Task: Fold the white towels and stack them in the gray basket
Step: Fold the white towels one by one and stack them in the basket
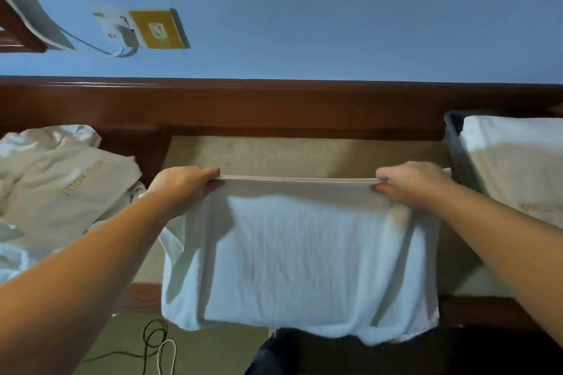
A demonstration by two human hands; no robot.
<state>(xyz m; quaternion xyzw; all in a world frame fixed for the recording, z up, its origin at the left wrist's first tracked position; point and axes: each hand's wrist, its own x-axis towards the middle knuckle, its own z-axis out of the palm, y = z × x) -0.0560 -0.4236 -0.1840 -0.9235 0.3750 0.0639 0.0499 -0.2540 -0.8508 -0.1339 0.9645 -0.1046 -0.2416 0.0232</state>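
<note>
Two hands pinched towel point(300, 256) top corners, left hand point(185, 189), right hand point(411, 184), cloth hanging doubled over bed edge; mid-fold step, next likely halve again, then basket point(457, 143) far right, folded ones inside; pile point(58, 179) left

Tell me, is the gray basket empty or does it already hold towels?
Not empty: the gray basket at right already holds a folded white towel.

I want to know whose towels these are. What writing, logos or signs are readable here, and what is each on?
Unfolded towel pile: gold embroidery, upside down and blurred, not readable.
Folded towel in the gray basket: gold embroidery, too blurred to read.
Gold wall plate: a small mark, illegible.
Nothing else carries text.
</note>
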